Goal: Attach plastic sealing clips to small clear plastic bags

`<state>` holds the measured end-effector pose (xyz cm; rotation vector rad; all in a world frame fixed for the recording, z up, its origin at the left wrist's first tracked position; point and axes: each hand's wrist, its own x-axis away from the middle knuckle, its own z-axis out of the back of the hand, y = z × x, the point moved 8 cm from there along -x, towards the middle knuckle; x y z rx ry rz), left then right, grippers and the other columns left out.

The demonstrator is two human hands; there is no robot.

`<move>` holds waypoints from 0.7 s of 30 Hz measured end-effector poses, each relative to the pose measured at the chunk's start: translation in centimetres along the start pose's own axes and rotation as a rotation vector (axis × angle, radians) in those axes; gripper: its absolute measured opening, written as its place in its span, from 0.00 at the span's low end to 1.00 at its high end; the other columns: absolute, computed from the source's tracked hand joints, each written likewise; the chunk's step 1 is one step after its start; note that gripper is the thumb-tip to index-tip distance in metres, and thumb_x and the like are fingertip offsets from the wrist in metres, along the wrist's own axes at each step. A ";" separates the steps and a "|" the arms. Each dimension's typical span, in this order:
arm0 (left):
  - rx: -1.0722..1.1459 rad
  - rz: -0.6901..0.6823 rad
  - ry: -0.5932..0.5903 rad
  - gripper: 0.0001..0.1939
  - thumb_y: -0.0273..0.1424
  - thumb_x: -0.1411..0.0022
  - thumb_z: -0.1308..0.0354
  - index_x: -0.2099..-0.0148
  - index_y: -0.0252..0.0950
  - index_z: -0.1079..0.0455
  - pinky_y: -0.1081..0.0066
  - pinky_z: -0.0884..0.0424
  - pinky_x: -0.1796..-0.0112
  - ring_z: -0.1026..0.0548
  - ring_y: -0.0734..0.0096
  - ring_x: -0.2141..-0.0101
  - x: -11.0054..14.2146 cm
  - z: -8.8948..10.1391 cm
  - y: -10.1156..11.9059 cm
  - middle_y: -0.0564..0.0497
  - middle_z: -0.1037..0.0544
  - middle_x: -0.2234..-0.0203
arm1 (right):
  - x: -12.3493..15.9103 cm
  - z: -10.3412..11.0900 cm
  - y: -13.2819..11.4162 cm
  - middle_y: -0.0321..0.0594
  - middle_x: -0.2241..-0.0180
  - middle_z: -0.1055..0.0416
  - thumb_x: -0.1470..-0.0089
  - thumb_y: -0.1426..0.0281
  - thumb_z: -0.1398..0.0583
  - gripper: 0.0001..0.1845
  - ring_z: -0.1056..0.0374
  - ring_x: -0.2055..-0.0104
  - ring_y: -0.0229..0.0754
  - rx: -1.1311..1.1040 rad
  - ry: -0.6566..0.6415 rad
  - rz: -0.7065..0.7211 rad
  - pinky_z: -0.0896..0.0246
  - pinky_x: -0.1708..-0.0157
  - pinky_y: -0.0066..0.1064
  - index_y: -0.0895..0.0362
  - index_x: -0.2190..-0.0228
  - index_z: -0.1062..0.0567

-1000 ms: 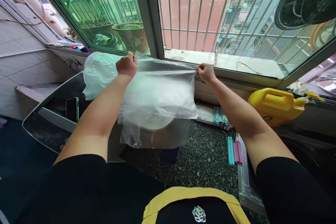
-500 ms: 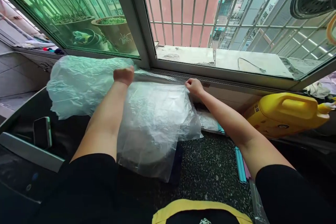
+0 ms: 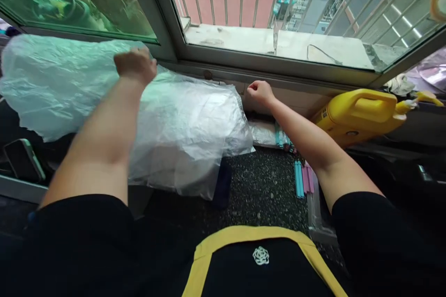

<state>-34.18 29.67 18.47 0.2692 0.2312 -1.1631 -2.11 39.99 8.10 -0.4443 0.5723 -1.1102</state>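
A large clear plastic bag [image 3: 188,125] lies spread over something pale and round on the dark speckled counter [image 3: 268,195] below the window. My left hand [image 3: 135,64] is a closed fist gripping the bag's far left top edge near the window frame. My right hand [image 3: 259,93] is pinched shut at the bag's far right corner, close to the wall; whether it still holds the plastic I cannot make out. A second crumpled bag [image 3: 52,83] bulges to the left.
A yellow jug [image 3: 358,113] lies on its side at the right. Teal and pink sealing clips [image 3: 302,178] lie on the counter beside flat plastic bags. A phone [image 3: 22,160] lies at the left. Window bars and plant pots stand behind.
Both hands have lowered the stretched bag from mid-air down over the pale round thing. The view has tilted downward, and my left hand has moved further left.
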 end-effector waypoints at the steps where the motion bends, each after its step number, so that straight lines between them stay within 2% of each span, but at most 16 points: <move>1: 0.036 -0.009 0.021 0.26 0.38 0.34 0.62 0.52 0.13 0.43 0.46 0.53 0.51 0.40 0.54 0.49 0.3 1.4 1.2 0.40 0.35 0.57 | 0.8 0.7 0.7 0.43 0.70 0.27 0.53 0.70 0.44 0.08 0.33 0.66 0.42 0.005 0.014 0.009 0.40 0.62 0.33 0.60 0.73 0.25; 2: 0.107 -0.048 0.055 0.26 0.39 0.36 0.58 0.52 0.15 0.42 0.48 0.51 0.50 0.39 0.57 0.49 1.0 3.0 2.9 0.40 0.35 0.57 | 1.8 1.3 1.3 0.42 0.70 0.27 0.53 0.70 0.44 0.08 0.33 0.66 0.43 0.006 0.023 0.017 0.40 0.62 0.33 0.60 0.73 0.25; 3: 0.191 -0.065 0.028 0.27 0.41 0.39 0.52 0.54 0.16 0.40 0.50 0.50 0.49 0.38 0.61 0.51 2.0 4.3 4.6 0.40 0.35 0.57 | 2.9 1.9 2.0 0.42 0.71 0.27 0.53 0.70 0.45 0.08 0.33 0.66 0.43 0.007 0.034 0.025 0.40 0.62 0.34 0.59 0.73 0.26; 4: 0.273 -0.117 0.030 0.27 0.42 0.42 0.48 0.56 0.18 0.39 0.53 0.48 0.48 0.37 0.65 0.54 3.7 5.9 6.7 0.41 0.33 0.59 | 4.1 2.4 2.7 0.41 0.71 0.27 0.53 0.70 0.45 0.08 0.33 0.66 0.43 0.008 0.041 0.025 0.40 0.62 0.34 0.59 0.73 0.26; 5: 0.344 -0.213 0.080 0.26 0.43 0.43 0.47 0.58 0.20 0.37 0.56 0.46 0.49 0.36 0.68 0.56 6.0 7.8 9.2 0.44 0.33 0.63 | 5.4 2.8 3.5 0.41 0.71 0.27 0.53 0.70 0.45 0.08 0.33 0.67 0.42 0.010 0.048 0.021 0.40 0.63 0.34 0.59 0.74 0.26; 7: 0.469 -0.452 0.145 0.24 0.44 0.40 0.53 0.60 0.24 0.35 0.63 0.40 0.54 0.34 0.77 0.64 12.8 10.6 14.5 0.51 0.36 0.70 | 8.1 3.3 5.0 0.41 0.72 0.27 0.53 0.70 0.45 0.09 0.33 0.68 0.42 0.009 0.060 0.004 0.40 0.64 0.33 0.60 0.74 0.26; 8: 0.538 -0.557 0.167 0.23 0.43 0.39 0.55 0.61 0.26 0.34 0.67 0.37 0.59 0.34 0.79 0.67 16.8 11.1 16.8 0.53 0.36 0.72 | 9.4 3.5 5.8 0.41 0.72 0.27 0.53 0.70 0.45 0.09 0.33 0.69 0.42 0.008 0.066 -0.009 0.40 0.65 0.32 0.60 0.74 0.26; 9: 0.611 -0.659 0.159 0.21 0.42 0.38 0.56 0.61 0.28 0.34 0.71 0.36 0.62 0.34 0.80 0.69 20.9 10.9 18.8 0.53 0.35 0.71 | 10.7 3.6 6.7 0.41 0.72 0.26 0.53 0.70 0.46 0.10 0.33 0.69 0.41 0.004 0.068 -0.028 0.40 0.65 0.32 0.60 0.74 0.26; 10: 0.656 -0.768 0.124 0.19 0.42 0.39 0.54 0.61 0.30 0.34 0.72 0.35 0.64 0.34 0.79 0.69 25.1 9.8 20.7 0.53 0.34 0.72 | 12.0 3.7 7.6 0.42 0.72 0.26 0.52 0.70 0.46 0.10 0.32 0.69 0.41 0.000 0.071 -0.053 0.41 0.65 0.31 0.60 0.74 0.25; 11: 0.647 -0.851 0.032 0.17 0.41 0.39 0.53 0.62 0.32 0.33 0.72 0.34 0.65 0.33 0.77 0.68 28.9 7.6 22.2 0.53 0.33 0.72 | 13.2 3.7 8.7 0.42 0.71 0.26 0.52 0.70 0.46 0.10 0.32 0.68 0.41 0.002 0.065 -0.086 0.41 0.65 0.31 0.60 0.73 0.25; 12: 0.610 -0.867 -0.085 0.16 0.41 0.40 0.52 0.63 0.33 0.33 0.72 0.34 0.66 0.33 0.74 0.68 32.0 4.4 23.1 0.51 0.31 0.71 | 14.4 3.7 9.8 0.42 0.70 0.25 0.52 0.71 0.46 0.11 0.32 0.68 0.41 0.009 0.056 -0.129 0.41 0.65 0.30 0.60 0.72 0.25; 14: 0.484 -0.723 -0.309 0.15 0.39 0.40 0.52 0.62 0.33 0.32 0.69 0.32 0.64 0.31 0.70 0.66 36.0 -3.4 22.8 0.47 0.29 0.68 | 16.7 3.9 12.1 0.43 0.68 0.25 0.51 0.71 0.47 0.11 0.31 0.66 0.41 0.034 0.041 -0.223 0.40 0.64 0.29 0.60 0.71 0.24; 16: 0.315 -0.521 -0.419 0.16 0.38 0.40 0.51 0.57 0.32 0.33 0.61 0.32 0.57 0.31 0.61 0.58 38.0 -10.4 20.6 0.41 0.29 0.59 | 18.9 4.1 14.5 0.43 0.67 0.24 0.50 0.71 0.47 0.12 0.30 0.64 0.42 0.074 0.031 -0.333 0.40 0.64 0.29 0.59 0.69 0.24; 17: 0.247 -0.451 -0.451 0.17 0.37 0.41 0.50 0.53 0.33 0.34 0.56 0.35 0.53 0.33 0.58 0.53 38.6 -13.2 19.4 0.39 0.32 0.53 | 19.8 4.3 15.3 0.43 0.67 0.24 0.50 0.70 0.47 0.12 0.30 0.63 0.42 0.087 0.038 -0.362 0.40 0.63 0.29 0.59 0.69 0.24; 19: 0.167 -0.363 -0.505 0.21 0.37 0.41 0.51 0.48 0.34 0.37 0.50 0.38 0.50 0.37 0.53 0.48 39.6 -17.1 17.5 0.37 0.38 0.46 | 21.5 4.5 16.8 0.43 0.66 0.24 0.49 0.70 0.47 0.12 0.30 0.63 0.43 0.106 0.048 -0.407 0.40 0.63 0.30 0.59 0.69 0.24; 21: 0.139 -0.337 -0.533 0.22 0.38 0.40 0.52 0.46 0.34 0.38 0.48 0.39 0.50 0.40 0.51 0.45 40.2 -18.9 16.6 0.36 0.41 0.43 | 22.7 4.5 17.8 0.43 0.66 0.24 0.49 0.70 0.47 0.12 0.30 0.62 0.43 0.121 0.049 -0.440 0.40 0.63 0.30 0.58 0.69 0.24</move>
